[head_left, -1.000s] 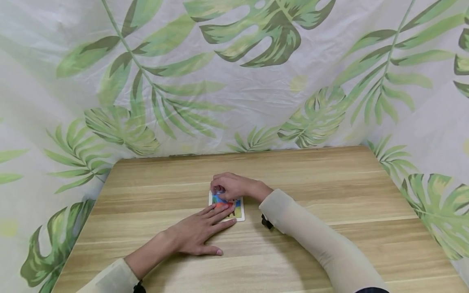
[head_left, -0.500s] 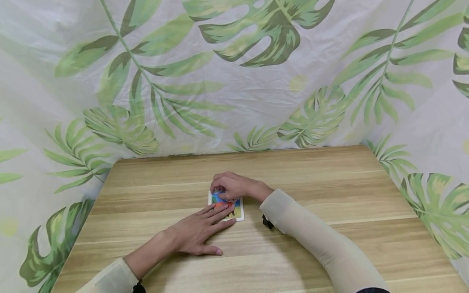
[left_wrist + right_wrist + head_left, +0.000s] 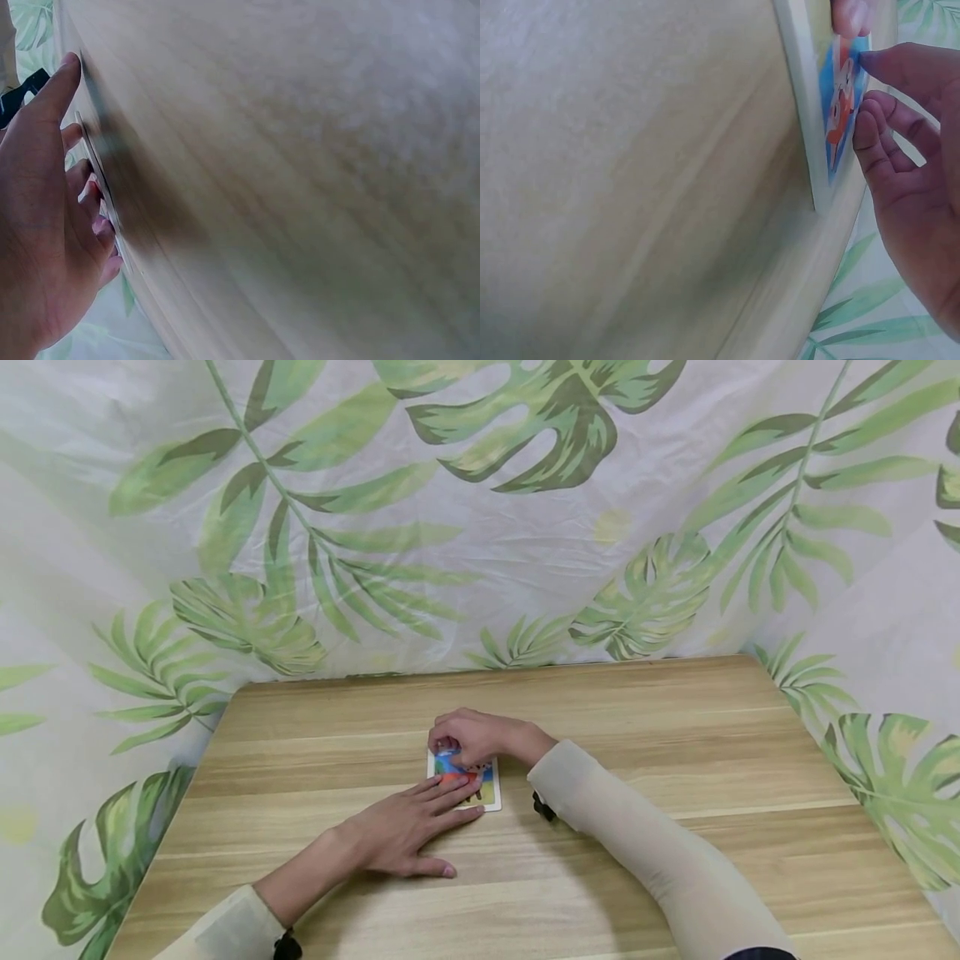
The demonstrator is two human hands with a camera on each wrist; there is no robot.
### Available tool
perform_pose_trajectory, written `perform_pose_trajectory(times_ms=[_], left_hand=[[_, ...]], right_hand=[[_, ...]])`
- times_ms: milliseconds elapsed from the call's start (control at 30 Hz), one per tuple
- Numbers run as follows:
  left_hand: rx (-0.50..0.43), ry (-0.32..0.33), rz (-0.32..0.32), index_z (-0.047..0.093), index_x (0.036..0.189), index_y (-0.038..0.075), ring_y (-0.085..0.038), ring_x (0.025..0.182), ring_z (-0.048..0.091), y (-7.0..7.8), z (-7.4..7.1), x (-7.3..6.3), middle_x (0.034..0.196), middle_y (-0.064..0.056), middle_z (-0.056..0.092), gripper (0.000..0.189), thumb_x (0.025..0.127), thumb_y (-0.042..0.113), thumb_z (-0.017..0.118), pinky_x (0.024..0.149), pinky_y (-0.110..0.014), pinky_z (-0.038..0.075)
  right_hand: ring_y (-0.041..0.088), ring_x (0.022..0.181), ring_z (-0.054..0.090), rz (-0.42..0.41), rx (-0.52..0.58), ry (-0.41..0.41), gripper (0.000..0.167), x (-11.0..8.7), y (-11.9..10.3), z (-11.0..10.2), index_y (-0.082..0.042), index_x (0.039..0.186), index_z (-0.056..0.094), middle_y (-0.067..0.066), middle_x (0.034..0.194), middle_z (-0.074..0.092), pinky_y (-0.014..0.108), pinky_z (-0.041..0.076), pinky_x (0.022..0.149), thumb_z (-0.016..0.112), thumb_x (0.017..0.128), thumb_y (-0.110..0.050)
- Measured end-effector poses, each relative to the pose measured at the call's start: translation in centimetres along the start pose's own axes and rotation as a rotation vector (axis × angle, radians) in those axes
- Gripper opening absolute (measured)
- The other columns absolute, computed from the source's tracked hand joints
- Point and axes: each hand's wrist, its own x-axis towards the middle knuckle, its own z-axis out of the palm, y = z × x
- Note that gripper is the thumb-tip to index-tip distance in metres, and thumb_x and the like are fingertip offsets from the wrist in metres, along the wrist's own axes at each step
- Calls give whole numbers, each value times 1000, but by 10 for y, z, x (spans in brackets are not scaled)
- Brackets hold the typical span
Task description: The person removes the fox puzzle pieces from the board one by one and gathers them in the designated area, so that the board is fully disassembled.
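Observation:
A small square picture board (image 3: 490,792) with a white border lies on the wooden table; its bright blue, red and yellow cartoon print is partly covered by both hands. My left hand (image 3: 401,833) is spread out, its straight fingers resting across the lower part of the board and the thumb off to the near side. From the far side, my right hand (image 3: 480,739) has its fingers curled at the upper left edge, with the thumb on the print. In the right wrist view, thumb and fingertips grip at the picture (image 3: 840,112), beside a left fingertip (image 3: 851,16).
The wooden table (image 3: 637,710) reaches back to a hanging cloth (image 3: 525,568) printed with green leaves, which also closes in both sides. Dark straps show at the cuffs of the light sleeves (image 3: 645,835).
Both hands keep their places on the board. The right hand's fingers shift very slightly, and the head view tilts a little.

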Motion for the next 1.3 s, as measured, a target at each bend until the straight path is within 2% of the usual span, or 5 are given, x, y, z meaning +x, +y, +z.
perform_pose_trajectory(times_ms=[267,467,833,1167,1300], left_hand=[[-36,-30,-21,31,169,20,-32,163,19,0,-2,1,177,-11,17,84,103,71,46,129,-52,28],[-26,-24,-15,33,168,19,-33,162,22,0,-3,2,177,-12,19,84,103,71,46,128,-52,30],[-35,-51,-31,32,168,21,-34,162,20,2,-6,3,178,-11,15,84,103,72,45,129,-51,29],[-31,-55,-35,30,169,22,-31,163,18,2,-5,2,178,-10,13,86,102,73,44,129,-51,27],[-28,-48,-31,30,169,22,-31,163,18,2,-4,2,178,-10,14,85,102,72,45,129,-51,28]], right_hand=[[10,85,52,6,3,-6,25,1,0,0,-12,111,72,3,98,62,20,43,75,70,89,-2],[10,84,52,11,37,0,26,1,1,0,-12,110,71,4,98,62,21,44,74,69,87,-1],[12,86,52,18,48,25,25,-2,-1,1,-11,112,69,6,100,62,22,43,75,71,89,0],[12,90,54,44,70,29,35,-5,1,4,-12,127,73,3,105,64,21,46,80,71,92,-4],[12,90,56,47,69,50,34,-7,2,5,-12,124,76,1,104,64,21,48,81,72,91,-5]])
